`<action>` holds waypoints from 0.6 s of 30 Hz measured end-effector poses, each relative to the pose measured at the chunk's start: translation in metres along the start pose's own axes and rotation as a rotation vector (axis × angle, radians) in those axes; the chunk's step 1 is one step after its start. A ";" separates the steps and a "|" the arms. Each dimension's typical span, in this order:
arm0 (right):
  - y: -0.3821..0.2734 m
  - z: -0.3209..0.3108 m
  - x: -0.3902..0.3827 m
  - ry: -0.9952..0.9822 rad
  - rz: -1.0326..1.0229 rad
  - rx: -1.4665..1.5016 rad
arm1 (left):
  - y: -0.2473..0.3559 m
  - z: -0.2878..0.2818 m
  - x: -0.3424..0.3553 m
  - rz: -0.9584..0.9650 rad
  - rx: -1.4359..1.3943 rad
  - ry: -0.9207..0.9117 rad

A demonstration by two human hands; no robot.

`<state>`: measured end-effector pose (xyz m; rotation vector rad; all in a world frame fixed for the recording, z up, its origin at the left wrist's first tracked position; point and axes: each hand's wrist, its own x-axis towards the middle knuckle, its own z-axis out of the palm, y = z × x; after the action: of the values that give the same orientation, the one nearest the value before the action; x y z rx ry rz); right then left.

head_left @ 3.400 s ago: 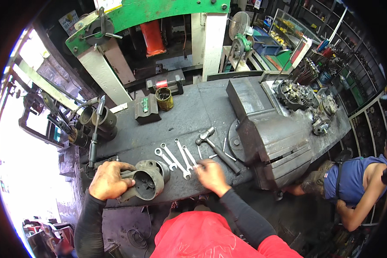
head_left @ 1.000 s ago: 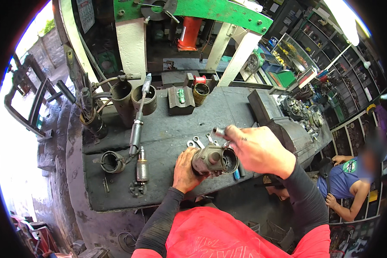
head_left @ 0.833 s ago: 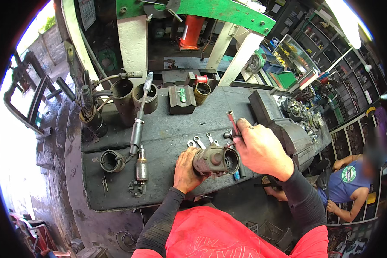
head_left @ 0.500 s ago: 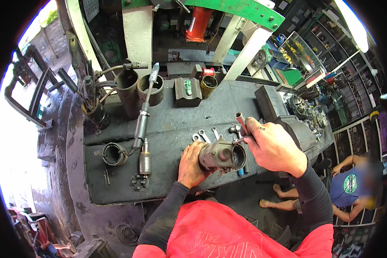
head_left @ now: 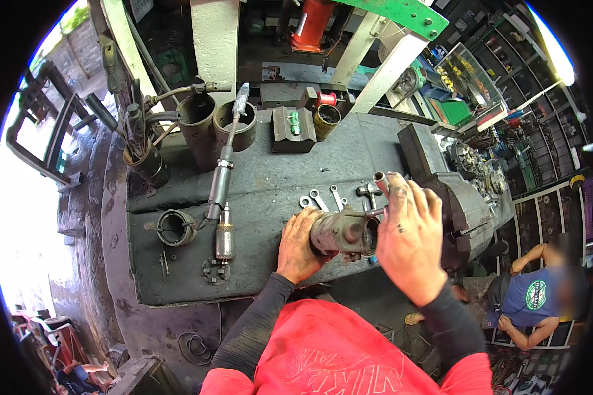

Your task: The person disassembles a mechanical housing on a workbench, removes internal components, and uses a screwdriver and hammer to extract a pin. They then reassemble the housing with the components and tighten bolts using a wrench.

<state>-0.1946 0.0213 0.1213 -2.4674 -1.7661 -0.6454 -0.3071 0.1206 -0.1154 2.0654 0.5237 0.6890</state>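
Observation:
A greasy cylindrical metal motor housing [head_left: 336, 234] with a round boss on its side lies tilted over the bench's near edge. My left hand [head_left: 298, 249] is wrapped round its left end. At the open right end, my right hand [head_left: 412, 230] grips an angled socket wrench [head_left: 380, 180]. One end of the wrench sticks up above my fingers, and its thin shank points into the housing's mouth. The back of my hand hides where the wrench meets the housing. Just beyond lie several ring spanners [head_left: 318, 199] and a hammer [head_left: 369, 189].
An armature [head_left: 225, 240] and an open metal ring [head_left: 173, 229] stand at left on the dark bench [head_left: 290, 174]. A long soldering iron [head_left: 222, 174] leans on a cylinder [head_left: 236, 128]. A heavy vise [head_left: 464, 210] stands right. Another person [head_left: 527, 296] sits at far right.
My right hand has turned upright and swung nearer to me with the wrench. My left hand keeps its hold on the housing. At right, the other person's legs have shifted.

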 end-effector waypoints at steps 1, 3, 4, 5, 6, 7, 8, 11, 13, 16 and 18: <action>-0.008 0.011 -0.004 0.075 0.051 0.000 | 0.000 0.000 0.000 0.020 -0.017 0.029; -0.022 0.029 -0.011 0.129 0.154 0.071 | 0.000 -0.001 0.000 0.046 -0.036 0.061; -0.025 0.034 -0.011 0.157 0.194 0.151 | -0.001 -0.002 0.001 0.056 -0.056 0.057; -0.028 0.038 -0.011 0.145 0.266 0.235 | -0.002 -0.003 0.001 0.065 -0.081 0.054; -0.028 0.040 -0.010 0.178 0.248 0.251 | -0.003 -0.003 0.002 0.073 -0.119 0.055; -0.025 0.040 -0.008 0.207 0.256 0.271 | -0.003 -0.002 0.002 0.065 -0.108 0.046; -0.022 0.039 -0.005 0.211 0.267 0.293 | -0.004 -0.002 0.002 0.055 -0.105 0.043; 0.002 0.033 0.000 0.251 -0.029 0.452 | -0.008 -0.004 0.004 0.027 -0.113 -0.020; 0.022 0.040 0.003 0.241 -0.176 0.658 | -0.008 -0.005 0.002 0.021 -0.101 -0.063; 0.031 0.054 0.004 0.323 -0.195 1.409 | -0.011 -0.004 0.005 0.028 -0.026 -0.093; 0.027 0.060 0.008 0.234 0.144 2.012 | -0.012 -0.004 0.004 0.052 -0.032 -0.068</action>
<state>-0.1496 0.0355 0.0747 -0.9117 -0.9301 0.6405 -0.3076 0.1319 -0.1226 2.0712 0.4192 0.6504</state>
